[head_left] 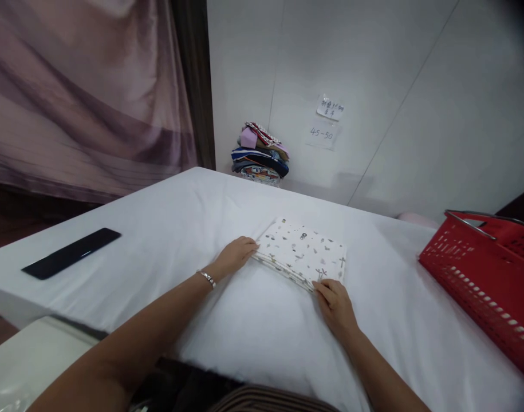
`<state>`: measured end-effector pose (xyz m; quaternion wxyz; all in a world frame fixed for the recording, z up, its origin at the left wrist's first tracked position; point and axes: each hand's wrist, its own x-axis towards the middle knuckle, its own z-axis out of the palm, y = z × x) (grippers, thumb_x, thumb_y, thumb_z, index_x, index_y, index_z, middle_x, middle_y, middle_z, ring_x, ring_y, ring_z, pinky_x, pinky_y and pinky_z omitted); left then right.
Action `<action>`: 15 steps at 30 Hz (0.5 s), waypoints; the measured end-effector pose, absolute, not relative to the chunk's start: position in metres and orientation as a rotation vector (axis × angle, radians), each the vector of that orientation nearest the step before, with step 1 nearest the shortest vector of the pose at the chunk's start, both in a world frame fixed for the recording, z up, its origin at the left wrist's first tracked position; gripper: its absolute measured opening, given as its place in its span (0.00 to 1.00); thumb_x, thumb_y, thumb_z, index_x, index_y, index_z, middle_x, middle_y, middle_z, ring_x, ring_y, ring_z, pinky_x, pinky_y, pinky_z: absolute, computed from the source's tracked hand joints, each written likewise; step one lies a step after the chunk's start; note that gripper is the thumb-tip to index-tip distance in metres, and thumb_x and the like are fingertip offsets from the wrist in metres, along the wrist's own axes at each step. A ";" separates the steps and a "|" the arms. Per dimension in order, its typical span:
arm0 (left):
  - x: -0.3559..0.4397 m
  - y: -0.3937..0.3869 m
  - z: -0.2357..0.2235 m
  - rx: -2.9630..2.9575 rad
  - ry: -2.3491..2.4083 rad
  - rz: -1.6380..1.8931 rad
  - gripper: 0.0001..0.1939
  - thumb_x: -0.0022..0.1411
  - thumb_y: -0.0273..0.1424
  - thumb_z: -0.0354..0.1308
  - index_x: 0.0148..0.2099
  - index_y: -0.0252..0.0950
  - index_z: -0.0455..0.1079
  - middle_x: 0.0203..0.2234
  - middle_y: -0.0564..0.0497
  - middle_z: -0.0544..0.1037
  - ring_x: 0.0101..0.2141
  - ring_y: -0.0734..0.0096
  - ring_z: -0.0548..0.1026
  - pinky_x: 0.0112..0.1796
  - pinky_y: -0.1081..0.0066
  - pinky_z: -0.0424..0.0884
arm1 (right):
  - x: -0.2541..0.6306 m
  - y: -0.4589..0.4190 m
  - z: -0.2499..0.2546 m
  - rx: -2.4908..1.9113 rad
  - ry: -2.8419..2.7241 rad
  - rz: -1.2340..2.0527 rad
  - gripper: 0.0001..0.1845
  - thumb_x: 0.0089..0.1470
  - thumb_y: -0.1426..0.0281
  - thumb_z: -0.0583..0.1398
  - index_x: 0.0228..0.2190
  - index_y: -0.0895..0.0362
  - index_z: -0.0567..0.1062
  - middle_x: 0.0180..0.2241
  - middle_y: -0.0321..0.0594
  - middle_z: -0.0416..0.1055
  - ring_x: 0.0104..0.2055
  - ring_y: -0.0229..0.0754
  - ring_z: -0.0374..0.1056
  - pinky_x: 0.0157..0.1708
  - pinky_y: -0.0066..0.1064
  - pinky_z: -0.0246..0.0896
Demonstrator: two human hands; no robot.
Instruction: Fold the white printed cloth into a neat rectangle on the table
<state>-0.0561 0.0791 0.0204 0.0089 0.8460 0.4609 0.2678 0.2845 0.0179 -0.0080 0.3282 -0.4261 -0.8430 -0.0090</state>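
Observation:
A folded white cloth [302, 249] with a small grey and brown print lies flat on the white-covered table [167, 229]. Its layers show along the edge nearest me. My left hand [238, 253] grips the cloth's near left corner, fingers closed at the edge; a silver bracelet is on that wrist. At the near right corner, my right hand [335, 303] pinches the cloth with thumb and fingers. Parts of both corners are hidden under my fingers.
A red plastic basket [485, 274] with metal handles stands on the right. A flat black object [73, 253] lies at the left. Beyond the table's far edge is a stack of folded fabrics [260, 154] by the wall, which bears paper notes [324, 136]. A pinkish curtain [85, 97] hangs left.

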 end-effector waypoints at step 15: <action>-0.060 0.075 0.024 2.857 1.646 0.481 0.12 0.62 0.21 0.44 0.41 0.37 0.66 0.39 0.47 0.72 0.39 0.67 0.68 0.38 0.68 0.64 | 0.287 0.018 -0.010 -1.127 -2.217 -0.026 0.15 0.58 0.70 0.52 0.46 0.52 0.71 0.38 0.43 0.68 0.40 0.45 0.64 0.39 0.40 0.61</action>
